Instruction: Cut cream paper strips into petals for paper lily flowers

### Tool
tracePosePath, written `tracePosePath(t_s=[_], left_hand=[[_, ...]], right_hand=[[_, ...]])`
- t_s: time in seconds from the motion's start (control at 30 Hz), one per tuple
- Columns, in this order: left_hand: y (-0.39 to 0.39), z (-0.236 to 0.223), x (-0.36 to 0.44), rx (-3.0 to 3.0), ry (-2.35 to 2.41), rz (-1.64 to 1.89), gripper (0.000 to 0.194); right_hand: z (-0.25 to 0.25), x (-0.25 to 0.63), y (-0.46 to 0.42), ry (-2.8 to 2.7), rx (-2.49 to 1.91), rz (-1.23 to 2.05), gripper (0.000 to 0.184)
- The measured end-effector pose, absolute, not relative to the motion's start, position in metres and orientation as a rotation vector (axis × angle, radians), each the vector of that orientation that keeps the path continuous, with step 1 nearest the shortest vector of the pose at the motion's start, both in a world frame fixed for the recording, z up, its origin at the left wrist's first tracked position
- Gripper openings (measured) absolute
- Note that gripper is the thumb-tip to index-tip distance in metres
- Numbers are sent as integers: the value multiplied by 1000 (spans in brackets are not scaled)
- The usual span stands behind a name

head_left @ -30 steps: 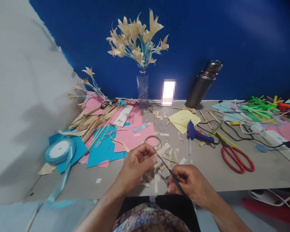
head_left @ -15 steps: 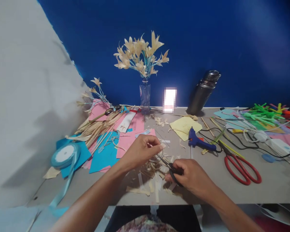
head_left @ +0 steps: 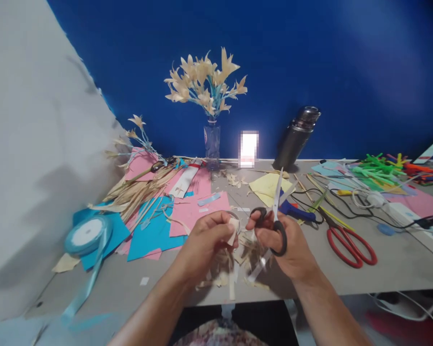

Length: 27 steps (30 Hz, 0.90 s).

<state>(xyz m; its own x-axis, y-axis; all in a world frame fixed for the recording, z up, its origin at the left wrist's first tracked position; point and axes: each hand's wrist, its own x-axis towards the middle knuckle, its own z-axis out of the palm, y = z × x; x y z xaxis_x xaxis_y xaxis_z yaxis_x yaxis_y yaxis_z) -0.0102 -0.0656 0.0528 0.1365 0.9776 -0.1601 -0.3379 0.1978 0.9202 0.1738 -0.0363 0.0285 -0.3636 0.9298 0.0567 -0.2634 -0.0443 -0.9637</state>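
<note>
- Thumb and fingers of my left hand (head_left: 210, 236) pinch one cream piece (head_left: 233, 233), left of the glue gun (head_left: 300, 213) and nearer me.
- My right hand (head_left: 294, 246) curls half-closed round one pair of black-handled scissors (head_left: 277, 204), blades parted, just in front of that gun.
- Right of it: one pair of red-handled scissors (head_left: 359, 261).
- Beyond it: one flask (head_left: 294, 139).
- Well left: one ribbon spool (head_left: 88, 230).

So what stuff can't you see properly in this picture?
All in the head view:
- Pale piece: partly covered by the left hand.
- Blue glue gun: partly hidden behind the right hand and the black-handled scissors.
- Bright patch: pixelated, so I can't tell what it shows.
- White power strip: cut off by the right edge.
</note>
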Motion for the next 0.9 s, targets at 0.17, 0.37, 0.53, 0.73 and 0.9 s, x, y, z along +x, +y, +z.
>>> tracePosePath(t_s=[0.17, 0.37, 0.53, 0.73, 0.9], left_hand=[[-75, 54, -5, 1225, 1146, 1021, 20], [-77, 47, -8, 1044, 922, 1047, 22], [-76, 32, 7, 898, 892, 1150, 25], [-74, 31, 10, 954, 889, 1122, 28], [-74, 31, 10, 833, 675, 1110, 36]], right_hand=[[38, 160, -39, -1377, -896, 1543, 27], [25, 158, -42, -1175, -856, 1521, 22], [11, 151, -46, -1022, -862, 1554, 24], [13, 163, -50, -1187, -886, 1563, 21], [14, 158, -55, -1076, -732, 1568, 24]])
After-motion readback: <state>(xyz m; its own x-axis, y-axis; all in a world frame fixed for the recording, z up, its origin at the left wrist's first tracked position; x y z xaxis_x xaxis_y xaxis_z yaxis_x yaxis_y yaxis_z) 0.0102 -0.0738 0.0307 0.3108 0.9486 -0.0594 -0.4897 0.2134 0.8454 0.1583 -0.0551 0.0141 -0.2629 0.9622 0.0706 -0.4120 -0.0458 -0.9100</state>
